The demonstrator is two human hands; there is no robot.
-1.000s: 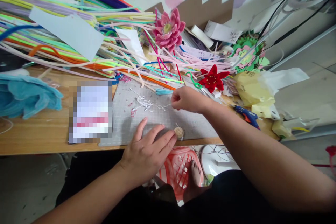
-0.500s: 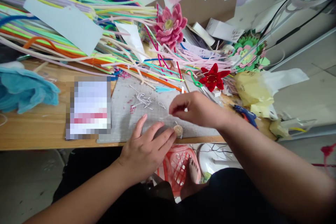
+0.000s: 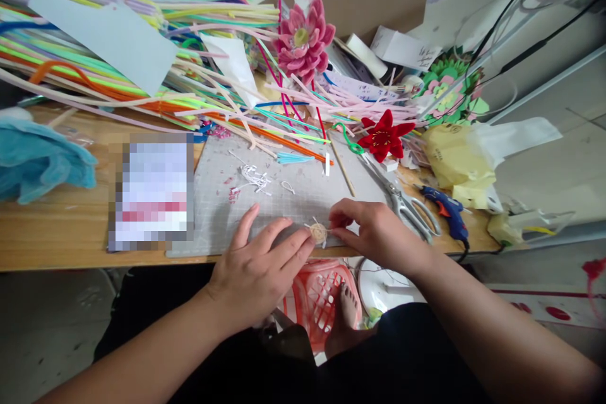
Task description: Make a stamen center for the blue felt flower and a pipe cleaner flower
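A small round beige coil (image 3: 318,232) with short pale ends sticking out lies on the grey cutting mat (image 3: 213,214) near the table's front edge. My left hand (image 3: 262,262) rests flat with fingers spread, its fingertips touching the coil's left side. At the coil's right side, my right hand (image 3: 379,233) is closed in a pinch on a thin pale strand that runs to the coil. Beyond the hands lie a tangle of white cord pieces (image 3: 255,178) and a small white loop (image 3: 288,187).
Scissors (image 3: 402,196) and a blue glue gun (image 3: 445,208) lie to the right. A red flower (image 3: 386,136), a pink flower (image 3: 305,35) and bundled pipe cleaners (image 3: 95,63) fill the back. A blurred card (image 3: 154,189) lies left. A pink basket (image 3: 303,303) stands below.
My right hand has come down and toward me from above the mat, to the coil's right side, and now pinches a strand there. My left hand stays at the coil. The scissors are now uncovered.
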